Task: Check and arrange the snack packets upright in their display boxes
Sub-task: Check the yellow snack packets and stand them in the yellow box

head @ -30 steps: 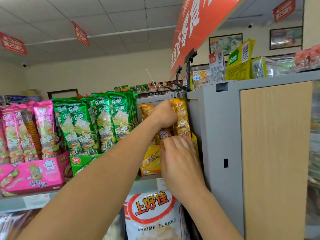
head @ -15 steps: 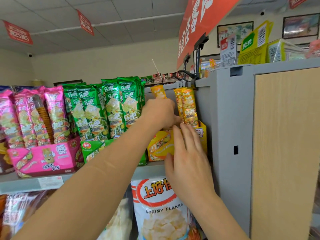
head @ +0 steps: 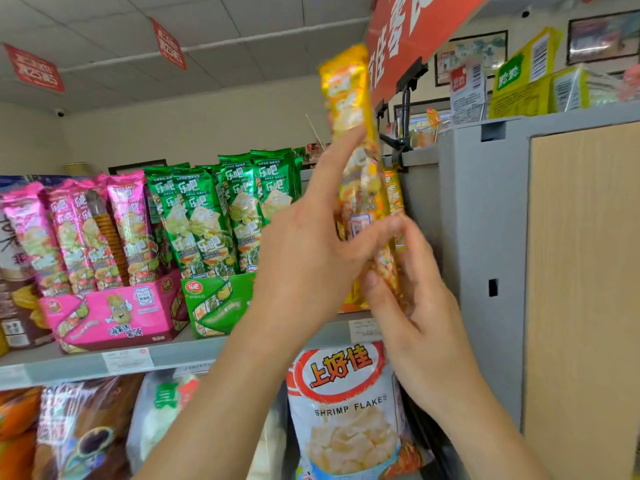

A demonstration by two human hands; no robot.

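A yellow packet (head: 348,98) has come up out of its box (head: 353,301). Half a second ago both hands were low at the box front; now the packet stands almost upright between them, its top well above the fingertips and in front of the red sign (head: 408,26).

The left hand (head: 308,247) pinches it, with the forefinger laid straight up its near edge and the thumb pressed across its face. The right hand (head: 419,306) has its fingers (head: 412,258) curled round the lower part, just below that thumb.

I judge this to be the checking step: the packet is lifted out for a look and not yet set back, so arranging it in the box is still to do.

The packet's bottom end is hidden in the right palm, and its print is blurred past reading. Most of the box is covered by the two hands, with only a yellow strip showing between the wrists. One more packet (head: 394,195) stands just behind the fingers. I cannot tell how many others remain, or whether they stand straight.
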